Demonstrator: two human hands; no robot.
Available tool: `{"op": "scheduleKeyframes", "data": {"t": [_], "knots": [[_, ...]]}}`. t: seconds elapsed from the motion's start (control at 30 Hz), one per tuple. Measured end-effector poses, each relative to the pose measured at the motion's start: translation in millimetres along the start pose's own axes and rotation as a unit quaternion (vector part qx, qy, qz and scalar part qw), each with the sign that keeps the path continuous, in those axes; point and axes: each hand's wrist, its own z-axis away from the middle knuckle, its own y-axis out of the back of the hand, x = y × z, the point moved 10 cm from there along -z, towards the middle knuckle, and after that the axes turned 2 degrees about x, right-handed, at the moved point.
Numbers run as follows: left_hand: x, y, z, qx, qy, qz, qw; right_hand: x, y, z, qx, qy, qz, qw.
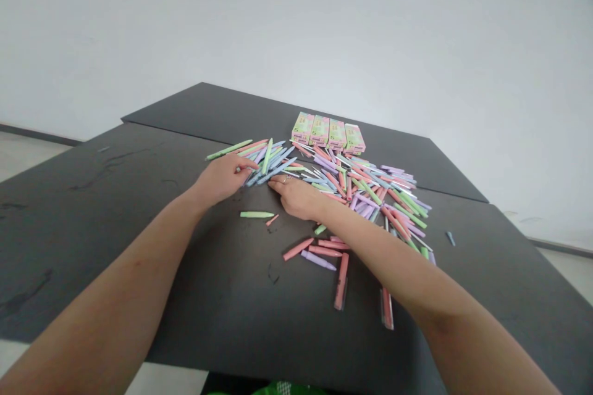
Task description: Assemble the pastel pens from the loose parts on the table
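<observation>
A loose bundle of pastel pens (279, 168), blue, green, pink and purple, lies between my two hands. My left hand (223, 176) is at the bundle's left side, thumb and fingers closed round the near ends of some pens. At its right side rests my right hand (296, 196), with a ring on one finger. Its fingers are bent in, with the tips at the near ends of the blue pens. Whatever the right fingers may hold is hidden. A single green pen (256, 215) and a small pink piece (272, 220) lie just in front of the hands.
A large heap of mixed pastel pens and thin white sticks (365, 188) spreads to the right. Several printed boxes (328, 131) stand behind it. Loose pink pens (341, 281) lie under and near my right forearm. A small blue-grey piece (450, 238) lies farther right on the black table (106, 197).
</observation>
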Motion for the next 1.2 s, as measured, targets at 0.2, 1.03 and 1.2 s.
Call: {"op": "scheduleKeyframes", "data": {"t": [0.2,1.03,1.2], "knots": [[-21,5,3,-0.004,0.048,-0.027,0.998,5,9,31,-0.005,0.006,0.009,1.000],[23,-28,14,-0.048,-0.073,-0.068,0.994,71,22,5,0.039,-0.098,0.025,0.994],[30,-37,18,-0.062,-0.079,-0.083,0.991,71,19,15,0.040,-0.082,0.038,0.995]]}}
